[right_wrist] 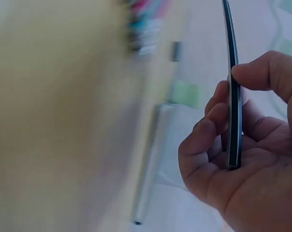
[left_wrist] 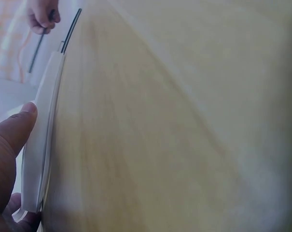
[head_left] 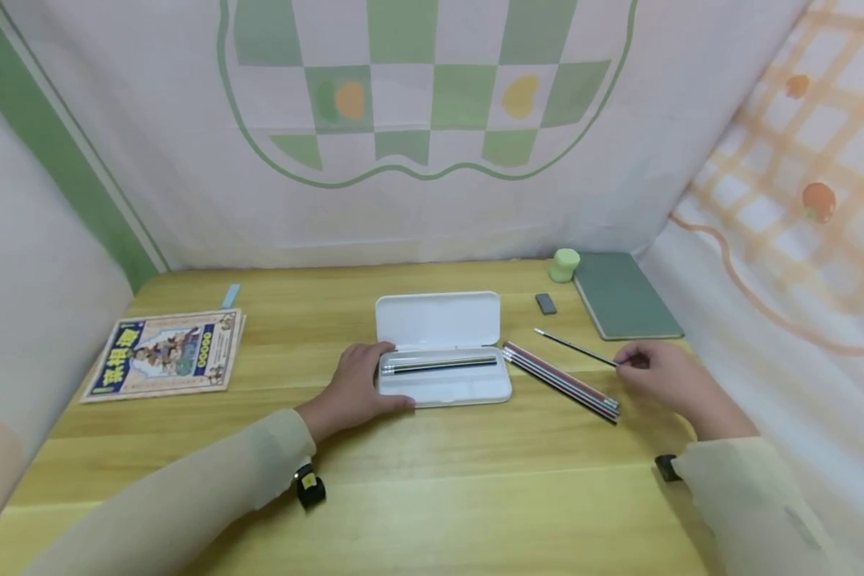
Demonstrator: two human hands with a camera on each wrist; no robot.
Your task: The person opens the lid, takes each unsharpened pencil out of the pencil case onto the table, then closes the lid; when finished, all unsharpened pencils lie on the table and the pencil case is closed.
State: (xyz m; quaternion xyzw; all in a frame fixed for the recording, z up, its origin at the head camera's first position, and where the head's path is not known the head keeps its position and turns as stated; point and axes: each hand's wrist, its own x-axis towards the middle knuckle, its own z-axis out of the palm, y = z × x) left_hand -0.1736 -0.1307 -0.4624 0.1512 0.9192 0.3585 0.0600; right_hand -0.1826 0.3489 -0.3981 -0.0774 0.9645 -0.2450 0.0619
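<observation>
A white pencil case point(head_left: 450, 392) lies with its lid raised in the middle of the table, a few dark pencils point(head_left: 439, 366) inside. My left hand point(head_left: 349, 386) grips its left end, thumb along the front edge and fingers at the back; the left wrist view shows the thumb point(left_wrist: 22, 123) on the case's side wall. My right hand point(head_left: 673, 380) pinches a single dark pencil point(right_wrist: 234, 111) between thumb and fingers. In the head view this pencil points left, above several striped pencils point(head_left: 562, 382) lying slanted beside the case's right end.
A small grey eraser point(head_left: 545, 303) and a pale green round object point(head_left: 565, 266) sit at the back right. Next to them lies a dark green notebook point(head_left: 626, 296). Illustrated booklets point(head_left: 169, 356) are at the left, with a light blue strip point(head_left: 231, 295) behind. Cloth walls surround the table.
</observation>
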